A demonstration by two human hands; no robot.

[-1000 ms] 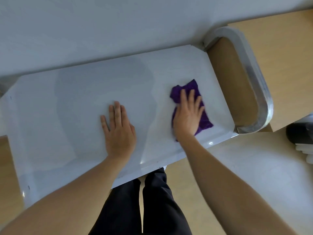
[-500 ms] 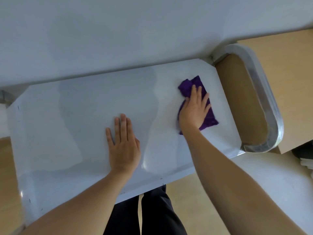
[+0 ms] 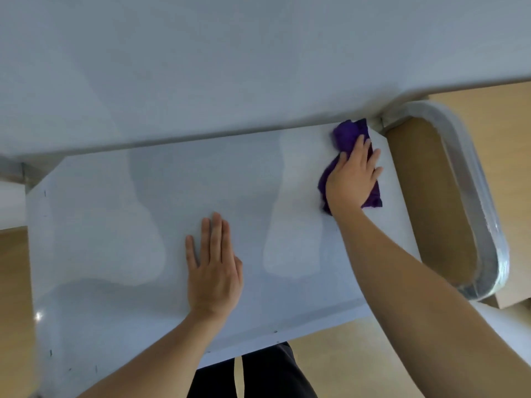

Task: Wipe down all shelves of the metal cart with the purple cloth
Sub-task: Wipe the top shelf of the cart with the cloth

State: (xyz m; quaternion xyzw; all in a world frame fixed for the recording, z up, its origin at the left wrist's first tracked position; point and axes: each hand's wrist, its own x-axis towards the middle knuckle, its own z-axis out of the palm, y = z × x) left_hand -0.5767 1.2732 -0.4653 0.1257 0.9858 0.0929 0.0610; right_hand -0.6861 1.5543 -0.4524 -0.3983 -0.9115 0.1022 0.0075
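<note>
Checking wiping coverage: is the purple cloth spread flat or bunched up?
Bunched: the cloth shows rumpled folds around the right hand pressing it.

Top shelf (image 3: 115, 225) of the metal cart: pale, glossy, flat. Your left hand (image 3: 214, 271) lies palm down near its middle, fingers straight. The purple cloth (image 3: 349, 133) sits bunched at the far right corner, pressed under your right hand (image 3: 352, 176), just beside the curved metal handle (image 3: 477, 202).
</note>
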